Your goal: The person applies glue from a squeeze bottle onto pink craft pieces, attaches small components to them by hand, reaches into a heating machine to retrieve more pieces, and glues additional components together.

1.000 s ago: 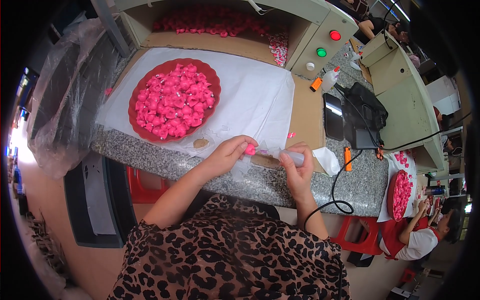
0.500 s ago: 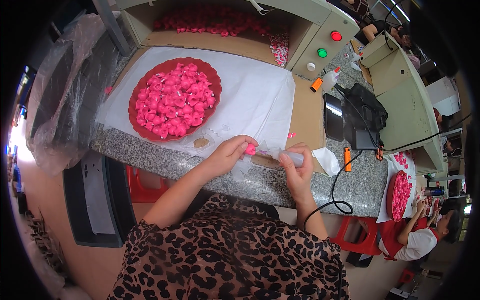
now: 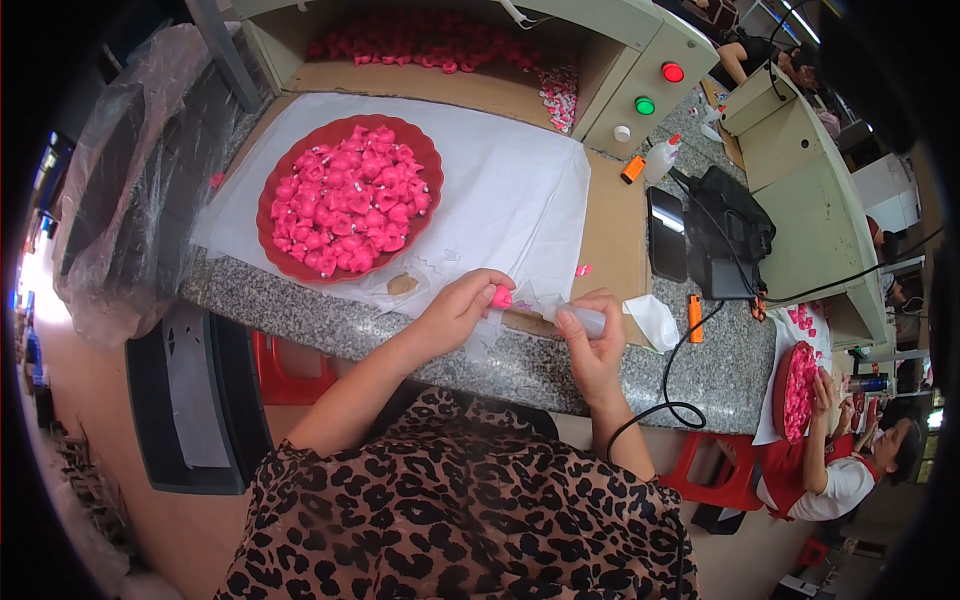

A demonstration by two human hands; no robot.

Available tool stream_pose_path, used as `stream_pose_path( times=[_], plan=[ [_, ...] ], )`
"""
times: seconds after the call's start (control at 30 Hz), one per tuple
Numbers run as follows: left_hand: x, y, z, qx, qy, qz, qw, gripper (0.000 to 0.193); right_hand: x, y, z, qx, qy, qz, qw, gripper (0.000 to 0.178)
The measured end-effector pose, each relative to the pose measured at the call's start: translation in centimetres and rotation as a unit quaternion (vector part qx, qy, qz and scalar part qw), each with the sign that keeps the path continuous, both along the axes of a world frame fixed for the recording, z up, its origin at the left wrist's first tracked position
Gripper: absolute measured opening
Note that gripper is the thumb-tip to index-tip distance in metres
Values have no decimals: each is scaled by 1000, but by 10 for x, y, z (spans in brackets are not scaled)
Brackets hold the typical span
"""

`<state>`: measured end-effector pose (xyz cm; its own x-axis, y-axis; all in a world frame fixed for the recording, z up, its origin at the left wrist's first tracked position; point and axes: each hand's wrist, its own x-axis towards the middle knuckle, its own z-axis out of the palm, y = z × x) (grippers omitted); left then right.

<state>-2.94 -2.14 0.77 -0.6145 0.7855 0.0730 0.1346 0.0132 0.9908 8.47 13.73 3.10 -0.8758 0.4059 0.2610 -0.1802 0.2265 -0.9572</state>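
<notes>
Over the front edge of the granite worktop, my left hand (image 3: 462,308) pinches a small pink piece (image 3: 501,297) like the many others here. My right hand (image 3: 596,345) is wrapped round a translucent squeeze bottle (image 3: 584,321), its tip pointing left toward the pink piece. Whether the tip touches it I cannot tell. To the far left, a scalloped red tray (image 3: 436,190) is heaped with pink pieces (image 3: 350,195) that look like small flowers or buds. Below the tray's right side, a tan blob (image 3: 402,286) lies on scraps of clear film.
White paper (image 3: 510,190) covers the worktop. Behind it, an open-fronted box (image 3: 605,80) holds more pink pieces. On the right lie a phone (image 3: 667,235), a black bag (image 3: 720,225), orange lighters (image 3: 695,320) and a looping black cable (image 3: 668,385). A co-worker (image 3: 840,470) sits far right.
My hands, the pink piece and the bottle have barely moved. At the far right, the co-worker's arm has reached out to the red tray there.
</notes>
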Motion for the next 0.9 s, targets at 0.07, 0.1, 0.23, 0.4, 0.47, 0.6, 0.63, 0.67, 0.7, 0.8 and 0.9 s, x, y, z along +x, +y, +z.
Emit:
stream_pose_path(
  times=[0.07, 0.1, 0.23, 0.4, 0.47, 0.6, 0.63, 0.67, 0.7, 0.8, 0.9],
  plan=[
    [0, 0, 1, 1, -2, 4, 1000, 24, 1, 0, -1, 3, -5, -3, 1000, 18],
    [0, 0, 1, 0, -2, 4, 1000, 24, 1, 0, -2, 14, -5, -11, 1000, 18],
    [1, 0, 0, 3, -9, 6, 1000, 24, 1, -4, -3, 42, 8, -27, 999, 18],
    [0, 0, -1, 3, -1, 5, 1000, 24, 1, -5, -3, 59, 17, -37, 997, 18],
    [0, 1, -3, 18, 9, 21, 1000, 22, 1, -5, -3, 36, 16, -44, 998, 18],
    [0, 0, -3, 18, -8, 25, 999, 22, 1, -7, -6, 75, 23, -52, 996, 17],
    [0, 0, -3, 12, -23, 26, 999, 21, 1, -8, -7, 81, 27, -60, 995, 17],
    [0, 0, -2, 6, -37, 27, 999, 21, 1, -10, -7, 81, 27, -60, 994, 17],
    [0, 0, -3, 6, -37, 26, 999, 21, 1, -11, -8, 63, 29, -69, 995, 17],
    [0, 1, -7, 33, -88, 6, 996, 18, 0, -12, -16, 60, 31, -80, 994, 16],
    [0, 2, -17, 85, -108, -2, 990, 17, 0, -15, -17, 56, 30, -83, 995, 14]
  ],
)
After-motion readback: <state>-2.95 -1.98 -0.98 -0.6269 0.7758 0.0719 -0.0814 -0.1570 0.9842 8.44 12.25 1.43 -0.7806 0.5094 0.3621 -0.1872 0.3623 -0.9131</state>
